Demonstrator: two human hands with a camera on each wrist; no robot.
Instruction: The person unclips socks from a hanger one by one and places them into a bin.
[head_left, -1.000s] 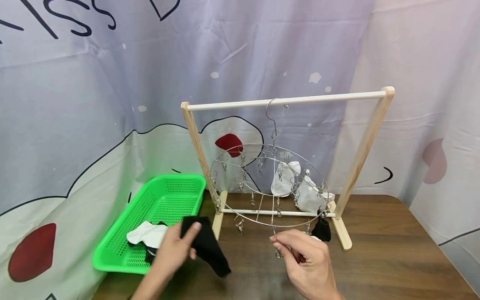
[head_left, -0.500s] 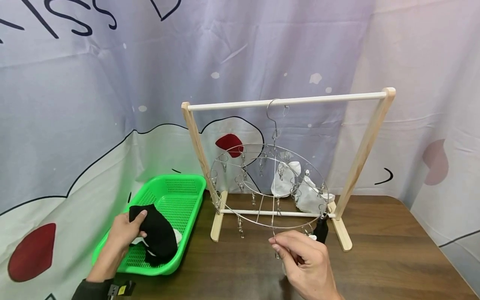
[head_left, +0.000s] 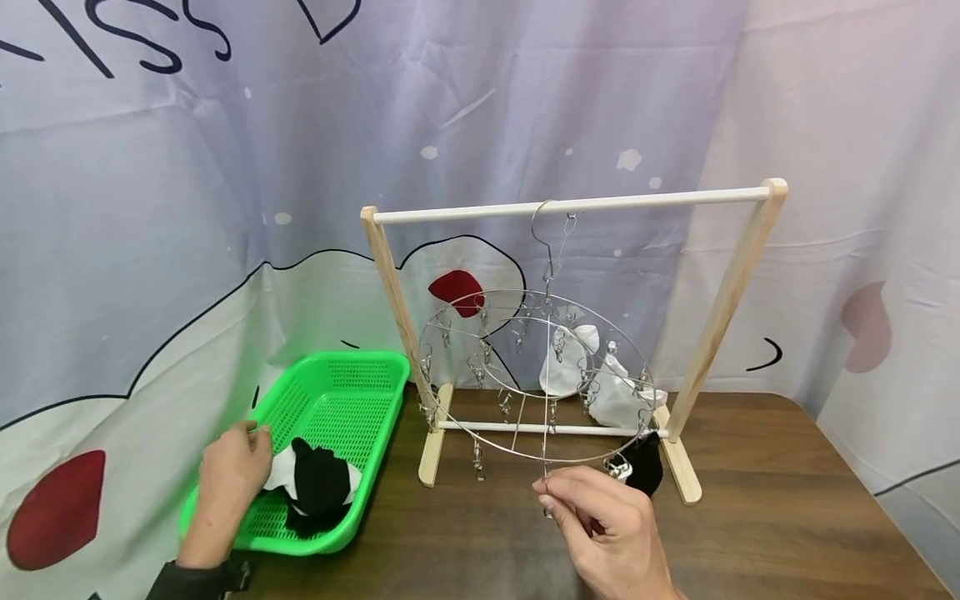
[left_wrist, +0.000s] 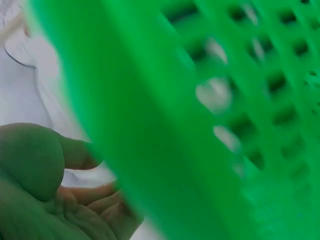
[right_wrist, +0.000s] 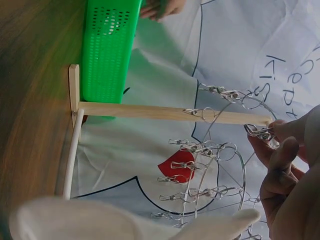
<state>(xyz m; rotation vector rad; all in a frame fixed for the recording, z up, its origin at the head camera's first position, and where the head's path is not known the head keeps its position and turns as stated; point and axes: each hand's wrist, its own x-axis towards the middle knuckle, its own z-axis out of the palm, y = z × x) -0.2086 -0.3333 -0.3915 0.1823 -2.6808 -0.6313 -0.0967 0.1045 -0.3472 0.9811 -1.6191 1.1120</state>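
Note:
My left hand [head_left: 251, 442] hovers over the left rim of a green basket [head_left: 352, 367], fingers relaxed and holding nothing; the left wrist view shows its bare palm [left_wrist: 60, 200] beside the basket wall [left_wrist: 175, 125]. A black sock [head_left: 321, 487] lies in the basket on a white sock [head_left: 279, 475]. My right hand [head_left: 551, 498] pinches a metal clip [right_wrist: 257, 131] at the near edge of a round wire clip hanger [head_left: 465, 440]. The hanger hangs by its hook from a wooden rack [head_left: 570, 202]. Two white socks [head_left: 570, 358] and a black sock [head_left: 647, 468] are clipped on its right side.
The rack and basket stand on a brown wooden table [head_left: 787, 517] against a pale printed curtain [head_left: 187, 208]. Several bare clips hang round the hanger's left and front. The table's right edge runs near the curtain at the far right.
My left hand carried the black sock left from the table into the basket, let it go and drew back to the rim. My right hand stayed on the front clip.

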